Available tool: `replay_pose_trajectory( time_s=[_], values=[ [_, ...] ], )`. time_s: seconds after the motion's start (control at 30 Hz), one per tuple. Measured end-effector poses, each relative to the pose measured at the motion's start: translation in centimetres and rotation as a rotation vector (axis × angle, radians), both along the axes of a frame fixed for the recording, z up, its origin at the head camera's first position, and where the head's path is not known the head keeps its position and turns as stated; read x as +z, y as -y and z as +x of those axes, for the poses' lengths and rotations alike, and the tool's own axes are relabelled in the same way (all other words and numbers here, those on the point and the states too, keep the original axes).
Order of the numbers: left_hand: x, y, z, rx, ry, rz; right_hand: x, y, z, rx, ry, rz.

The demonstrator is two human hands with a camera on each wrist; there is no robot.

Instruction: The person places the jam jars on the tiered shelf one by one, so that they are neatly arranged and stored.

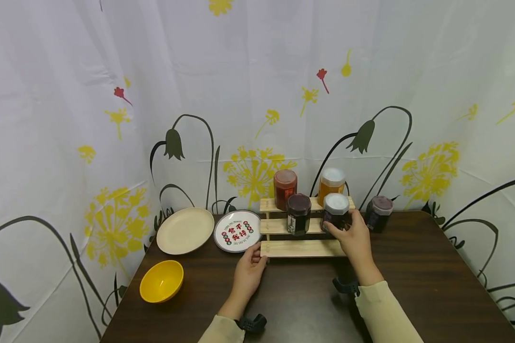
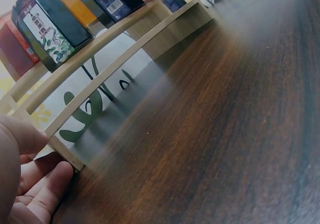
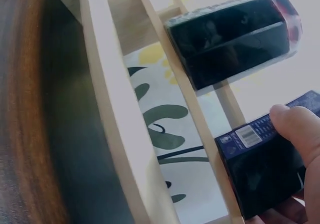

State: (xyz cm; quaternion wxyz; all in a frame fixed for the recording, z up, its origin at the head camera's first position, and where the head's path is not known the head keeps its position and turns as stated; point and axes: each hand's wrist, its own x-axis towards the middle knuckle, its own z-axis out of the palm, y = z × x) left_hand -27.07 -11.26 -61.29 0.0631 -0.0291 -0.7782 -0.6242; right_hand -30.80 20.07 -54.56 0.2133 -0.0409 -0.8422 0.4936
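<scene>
Desk [image 1: 412,286] holds a stepped rack [image 1: 302,247] | your right hand [image 1: 355,238] grasps a dark jar [image 1: 335,212] on the middle step | your left hand [image 1: 250,271], fingers relaxed, touches the rack's front-left corner | risk: a nudge could tip the neighbouring jar [image 1: 298,214] | two plates [image 1: 238,231], bowl [image 1: 161,281] sit left.

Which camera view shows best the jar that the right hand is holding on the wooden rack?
The head view is best: it shows the whole jar with its pale lid on the middle step of the rack, gripped by the right hand. The right wrist view shows only its dark side and barcode label, the left wrist view only a corner.
</scene>
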Motion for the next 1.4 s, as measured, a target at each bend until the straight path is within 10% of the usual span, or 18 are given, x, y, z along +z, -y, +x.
replay_pose_trajectory(
  time_s=[0.53,1.03,1.4],
  values=[
    [0.0,0.0,0.1,-0.001,0.0,0.007,0.5,0.3,0.7,-0.023,-0.011,0.109],
    [0.1,0.1,0.0,0.005,0.014,-0.003,1.8,-1.3,2.5,0.069,0.021,-0.03],
    [0.4,0.2,-0.1,0.006,0.018,-0.016,2.9,-4.9,2.1,-0.174,-0.142,-0.036]
  ],
)
